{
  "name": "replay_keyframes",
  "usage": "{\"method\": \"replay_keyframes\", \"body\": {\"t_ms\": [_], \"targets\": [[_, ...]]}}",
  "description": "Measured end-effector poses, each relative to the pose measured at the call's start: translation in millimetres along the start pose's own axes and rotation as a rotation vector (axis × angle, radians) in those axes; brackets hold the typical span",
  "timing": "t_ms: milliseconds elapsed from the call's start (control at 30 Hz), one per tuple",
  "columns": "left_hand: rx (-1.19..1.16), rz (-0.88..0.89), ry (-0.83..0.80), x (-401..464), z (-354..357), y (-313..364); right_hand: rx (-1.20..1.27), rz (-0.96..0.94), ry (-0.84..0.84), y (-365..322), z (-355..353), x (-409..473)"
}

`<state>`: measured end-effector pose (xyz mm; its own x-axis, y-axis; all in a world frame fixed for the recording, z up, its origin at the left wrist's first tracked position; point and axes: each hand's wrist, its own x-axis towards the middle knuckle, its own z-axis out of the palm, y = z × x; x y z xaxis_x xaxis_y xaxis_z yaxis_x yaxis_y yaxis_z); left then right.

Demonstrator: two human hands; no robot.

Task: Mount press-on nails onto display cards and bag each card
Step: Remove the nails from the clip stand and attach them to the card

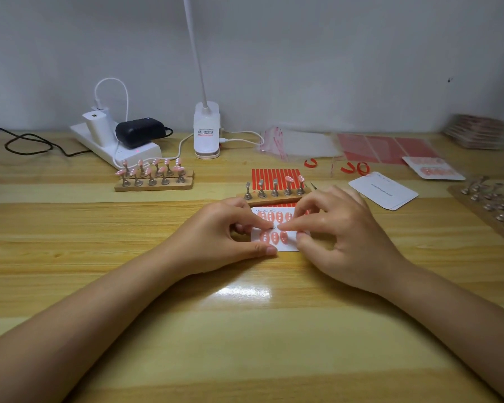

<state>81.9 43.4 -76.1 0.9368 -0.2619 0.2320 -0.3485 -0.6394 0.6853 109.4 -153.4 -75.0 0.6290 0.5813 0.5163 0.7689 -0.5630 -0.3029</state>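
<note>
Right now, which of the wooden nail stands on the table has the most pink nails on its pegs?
The wooden stand on the left, by the power strip: nearly every peg carries a pink nail. The stand behind the hands has two only; the right one shows bare pegs.

Single head-worn wide-angle view, looking forward and down across table (99,228) toward wall (303,53). Close range: forearms enter from bottom corners, hands meet near frame centre. Edges bowed by lens. No second view.
</note>
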Motion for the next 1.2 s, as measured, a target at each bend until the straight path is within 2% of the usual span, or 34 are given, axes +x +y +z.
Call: {"method": "replay_keyframes", "body": {"t_ms": [167,500,667,833,1200], "targets": [[0.003,0.005,-0.004,-0.3,-0.4,0.2,-0.058,-0.047,-0.071,-2.1,0.4,-0.6],[-0.035,0.012,0.014,0.7,1.2,-0.8,-0.265,-0.235,-0.078,-4.9,0.2,0.3],[-0.02,0.005,0.005,1.1,0.7,0.3,-0.105,-0.121,-0.03,-4.3,2.4,-1.8],[-0.009,-0.009,-0.002,1.6,0.1,-0.2,-0.049,-0.098,0.143,1.0,-1.1,-1.4],[0.001,0.01,0.019,0.9,0.5,-0.7,-0.075,-0.059,0.001,2.4,1.5,0.6]]}}
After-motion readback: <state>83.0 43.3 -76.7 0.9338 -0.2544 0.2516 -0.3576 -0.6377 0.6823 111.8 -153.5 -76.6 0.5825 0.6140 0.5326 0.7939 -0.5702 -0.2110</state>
